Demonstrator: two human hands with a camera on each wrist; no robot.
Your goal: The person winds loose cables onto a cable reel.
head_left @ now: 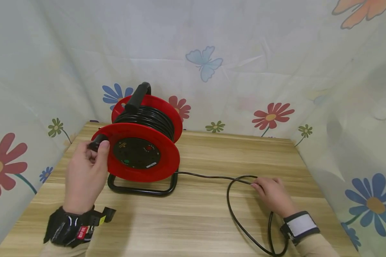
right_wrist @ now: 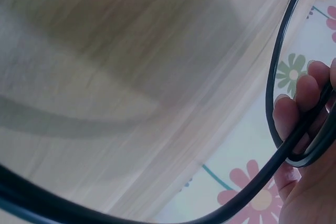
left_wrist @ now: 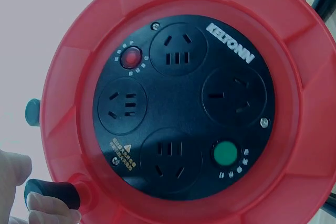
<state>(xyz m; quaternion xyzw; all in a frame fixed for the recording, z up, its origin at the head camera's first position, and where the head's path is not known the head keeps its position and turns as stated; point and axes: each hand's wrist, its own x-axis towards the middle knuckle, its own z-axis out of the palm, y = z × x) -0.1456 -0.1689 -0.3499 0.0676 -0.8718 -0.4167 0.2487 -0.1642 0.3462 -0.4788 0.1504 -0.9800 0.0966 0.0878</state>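
A red cable reel (head_left: 144,173) with black cable (head_left: 151,117) wound on its drum stands at the left of the table on a black tube frame (head_left: 141,191). My left hand (head_left: 87,171) grips the black crank knob (head_left: 98,141) on the reel's near flange. In the left wrist view the socket panel (left_wrist: 184,108) faces the camera, with fingers round the knob (left_wrist: 55,193). From the reel the cable runs right to my right hand (head_left: 273,194), which holds it between curled fingers. The right wrist view shows the cable (right_wrist: 252,182) passing through those fingers (right_wrist: 307,95).
A loose loop of cable (head_left: 234,214) lies on the wooden table (head_left: 180,221) left of my right hand, reaching the near side. A flowered curtain (head_left: 238,100) surrounds the table at the back and sides. A black carry handle (head_left: 138,98) tops the reel.
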